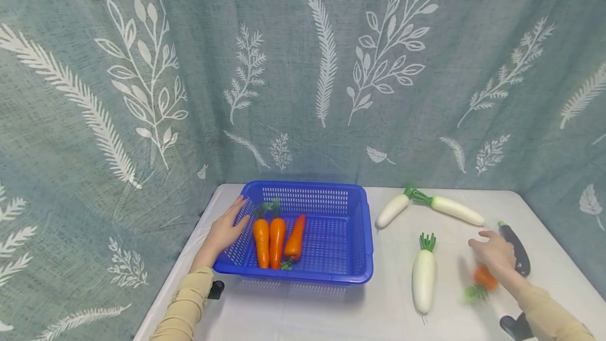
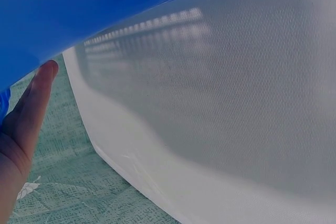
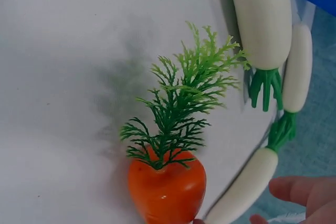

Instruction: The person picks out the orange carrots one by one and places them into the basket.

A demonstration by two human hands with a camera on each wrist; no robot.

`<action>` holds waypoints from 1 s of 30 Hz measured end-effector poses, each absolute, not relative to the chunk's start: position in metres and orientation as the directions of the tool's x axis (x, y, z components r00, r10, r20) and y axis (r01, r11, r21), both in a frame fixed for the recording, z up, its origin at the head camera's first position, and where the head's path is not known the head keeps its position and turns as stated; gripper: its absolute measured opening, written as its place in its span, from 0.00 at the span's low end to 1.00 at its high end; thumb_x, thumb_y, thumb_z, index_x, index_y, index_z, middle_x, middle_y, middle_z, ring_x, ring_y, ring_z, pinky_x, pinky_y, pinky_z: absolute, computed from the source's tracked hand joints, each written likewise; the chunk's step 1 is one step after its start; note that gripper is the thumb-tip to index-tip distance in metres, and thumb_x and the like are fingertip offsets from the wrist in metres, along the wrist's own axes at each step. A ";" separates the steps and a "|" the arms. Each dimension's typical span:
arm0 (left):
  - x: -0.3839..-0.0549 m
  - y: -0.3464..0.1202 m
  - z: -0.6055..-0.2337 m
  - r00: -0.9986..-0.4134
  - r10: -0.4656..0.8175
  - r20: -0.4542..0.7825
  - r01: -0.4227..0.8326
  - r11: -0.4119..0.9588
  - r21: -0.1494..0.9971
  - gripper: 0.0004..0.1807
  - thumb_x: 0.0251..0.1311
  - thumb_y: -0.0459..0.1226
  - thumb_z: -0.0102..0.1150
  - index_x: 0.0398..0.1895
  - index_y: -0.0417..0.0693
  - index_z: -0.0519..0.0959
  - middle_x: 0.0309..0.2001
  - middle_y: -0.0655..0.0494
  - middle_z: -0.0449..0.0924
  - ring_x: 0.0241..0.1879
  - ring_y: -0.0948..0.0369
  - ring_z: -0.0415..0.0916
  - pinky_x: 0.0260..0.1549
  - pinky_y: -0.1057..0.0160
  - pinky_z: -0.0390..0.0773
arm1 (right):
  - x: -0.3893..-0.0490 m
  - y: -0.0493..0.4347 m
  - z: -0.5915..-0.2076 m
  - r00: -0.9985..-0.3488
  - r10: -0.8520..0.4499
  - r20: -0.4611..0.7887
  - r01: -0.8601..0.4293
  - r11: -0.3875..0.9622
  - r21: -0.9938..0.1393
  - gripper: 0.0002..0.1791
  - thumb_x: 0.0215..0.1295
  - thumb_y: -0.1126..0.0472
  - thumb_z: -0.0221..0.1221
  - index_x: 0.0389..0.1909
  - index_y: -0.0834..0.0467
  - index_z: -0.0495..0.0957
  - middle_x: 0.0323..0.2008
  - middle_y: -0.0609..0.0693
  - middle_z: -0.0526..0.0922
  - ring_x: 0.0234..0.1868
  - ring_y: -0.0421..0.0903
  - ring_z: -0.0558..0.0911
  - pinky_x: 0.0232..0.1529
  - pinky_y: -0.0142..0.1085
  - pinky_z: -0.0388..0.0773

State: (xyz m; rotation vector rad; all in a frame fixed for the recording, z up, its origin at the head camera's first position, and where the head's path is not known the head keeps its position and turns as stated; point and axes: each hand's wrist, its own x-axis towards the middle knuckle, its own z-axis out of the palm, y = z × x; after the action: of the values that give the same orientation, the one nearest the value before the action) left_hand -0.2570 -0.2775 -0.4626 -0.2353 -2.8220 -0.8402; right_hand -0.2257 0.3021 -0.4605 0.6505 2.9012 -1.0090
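Observation:
In the head view my left hand (image 1: 227,229) rests at the left rim of a blue plastic basket (image 1: 326,279), its fingers straight. The left wrist view shows the fingers (image 2: 38,100) against the underside of the basket's wall. My right hand (image 1: 496,252) grips an orange carrot (image 1: 485,277) with feathery green leaves, blurred in the head view. Up close, the carrot (image 3: 167,190) hangs leaf end toward the camera, its shadow apart on the white table; its lower part is out of frame. Right beside the hand lies a dark eggplant (image 1: 516,249).
Three carrots (image 1: 277,243) lie in the basket's left half. A white radish (image 1: 423,280) lies between the basket and my right hand. Two more radishes, one by the basket (image 1: 394,210) and one farther right (image 1: 456,210), lie near the table's back edge. A patterned green curtain (image 1: 293,93) stands behind.

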 end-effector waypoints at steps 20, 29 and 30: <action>-0.256 -0.277 -0.461 -0.973 0.095 0.209 0.193 0.828 0.526 0.29 0.70 0.41 0.46 0.70 0.39 0.59 0.73 0.41 0.53 0.68 0.39 0.58 0.65 0.39 0.60 | -0.222 0.310 -0.481 -0.919 0.303 -0.254 0.395 0.682 -0.616 0.33 0.62 0.58 0.48 0.60 0.79 0.56 0.57 0.78 0.60 0.58 0.77 0.54 0.60 0.65 0.54; -0.254 -0.276 -0.461 -0.970 0.095 0.224 0.202 0.827 0.524 0.29 0.69 0.41 0.46 0.70 0.38 0.59 0.72 0.41 0.54 0.66 0.38 0.60 0.64 0.39 0.61 | -0.227 0.308 -0.491 -0.936 0.236 -0.261 0.350 0.697 -0.626 0.34 0.61 0.55 0.49 0.60 0.76 0.59 0.58 0.78 0.62 0.58 0.75 0.58 0.61 0.64 0.54; -0.254 -0.276 -0.461 -0.969 0.095 0.226 0.204 0.826 0.525 0.29 0.69 0.41 0.46 0.70 0.38 0.60 0.72 0.41 0.54 0.66 0.38 0.60 0.64 0.38 0.62 | -0.228 0.308 -0.492 -0.937 0.238 -0.256 0.348 0.699 -0.625 0.34 0.61 0.55 0.49 0.60 0.76 0.59 0.58 0.78 0.62 0.59 0.74 0.58 0.62 0.63 0.53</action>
State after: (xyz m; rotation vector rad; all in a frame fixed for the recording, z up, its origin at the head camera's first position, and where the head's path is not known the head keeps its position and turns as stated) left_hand -0.2543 -0.2758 -0.4606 -0.2329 -2.8182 -0.8424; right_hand -0.2277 0.3078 -0.4916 0.4777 2.7495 -1.0596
